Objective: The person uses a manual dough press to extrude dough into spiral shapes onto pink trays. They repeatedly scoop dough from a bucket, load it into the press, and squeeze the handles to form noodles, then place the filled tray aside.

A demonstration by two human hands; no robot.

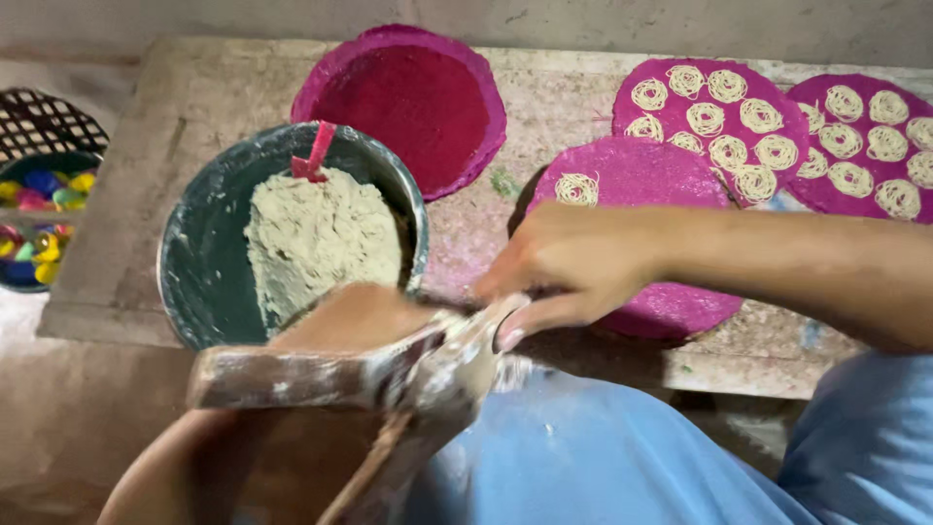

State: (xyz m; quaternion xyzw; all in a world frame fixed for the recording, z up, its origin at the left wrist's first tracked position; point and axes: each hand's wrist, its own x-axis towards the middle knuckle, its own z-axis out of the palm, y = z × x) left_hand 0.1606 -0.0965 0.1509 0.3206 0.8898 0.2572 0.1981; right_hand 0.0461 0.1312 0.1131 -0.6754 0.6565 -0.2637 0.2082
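Over the lap, left hand (355,316) grips a dough-caked wooden press (389,374); right hand (564,267) pinches its end, beside the dough bowl (199,262).

woven basket (39,122), coloured balls (44,190)

Both hands (466,301) grip a dough-smeared wooden press (389,374) beside the dough bowl (194,262).

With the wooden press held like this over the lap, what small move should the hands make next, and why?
Probably carry the wooden press over the nearest pink mat. That mat holds only one noodle coil, while the two mats behind it are full. The right hand touches the dough-smeared end of the press, and the left hand rests on the handle, so both seem ready.
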